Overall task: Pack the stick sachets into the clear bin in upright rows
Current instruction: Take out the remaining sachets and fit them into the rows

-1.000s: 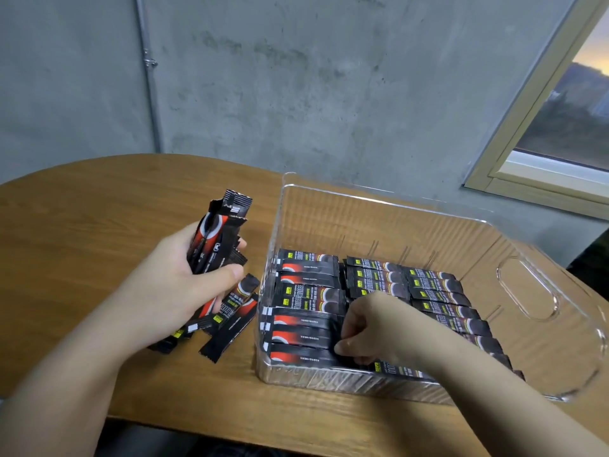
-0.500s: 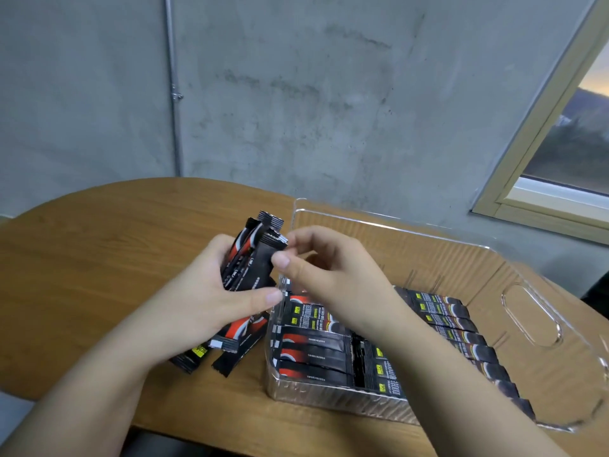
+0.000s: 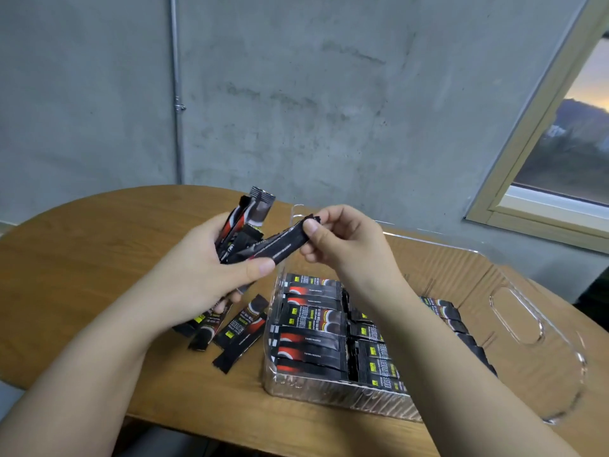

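While pinched, sachet [image 3: 280, 246] axis up-right.

single head-worn view, looking forward and down, close over wooden table [image 3: 99, 258], facing concrete wall [image 3: 296, 94]

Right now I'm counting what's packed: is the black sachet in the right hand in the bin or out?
Out. The right hand pinches the black stick sachet above the clear plastic bin.

Wooden table [image 3: 99, 258], concrete wall [image 3: 329, 94] (window [image 3: 576, 143] right)
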Demonstrator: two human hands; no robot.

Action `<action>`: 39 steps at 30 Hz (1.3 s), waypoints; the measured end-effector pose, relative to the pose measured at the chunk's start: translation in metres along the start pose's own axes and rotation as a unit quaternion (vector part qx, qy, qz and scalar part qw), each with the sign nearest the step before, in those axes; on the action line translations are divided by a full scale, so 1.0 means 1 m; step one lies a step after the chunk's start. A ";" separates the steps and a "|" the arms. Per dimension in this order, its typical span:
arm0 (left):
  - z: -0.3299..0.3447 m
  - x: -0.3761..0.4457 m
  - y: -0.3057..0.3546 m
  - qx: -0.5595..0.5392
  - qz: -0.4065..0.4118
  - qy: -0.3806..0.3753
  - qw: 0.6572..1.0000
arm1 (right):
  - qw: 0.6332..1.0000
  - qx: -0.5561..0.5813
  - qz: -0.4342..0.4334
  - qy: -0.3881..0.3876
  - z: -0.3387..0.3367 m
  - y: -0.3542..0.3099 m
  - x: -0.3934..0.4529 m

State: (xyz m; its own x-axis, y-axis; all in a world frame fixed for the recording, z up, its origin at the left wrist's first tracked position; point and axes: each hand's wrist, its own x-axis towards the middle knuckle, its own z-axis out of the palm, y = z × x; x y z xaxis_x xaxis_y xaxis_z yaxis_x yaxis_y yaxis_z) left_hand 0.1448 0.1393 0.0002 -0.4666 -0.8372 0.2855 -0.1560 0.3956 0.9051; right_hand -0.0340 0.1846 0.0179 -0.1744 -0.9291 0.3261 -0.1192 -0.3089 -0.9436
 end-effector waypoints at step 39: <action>0.026 0.056 -0.059 -0.086 -0.037 0.225 0.970 | 0.963 0.125 0.154 0.181 -0.060 0.045 0.033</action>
State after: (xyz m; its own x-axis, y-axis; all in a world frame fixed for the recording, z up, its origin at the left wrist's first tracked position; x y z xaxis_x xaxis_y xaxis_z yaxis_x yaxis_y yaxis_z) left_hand 0.1053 0.0786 -0.0453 -0.0261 -0.9565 0.2905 -0.0086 0.2908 0.9568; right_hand -0.1039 0.1521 -0.0108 -0.4986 -0.8667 -0.0160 0.2237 -0.1109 -0.9683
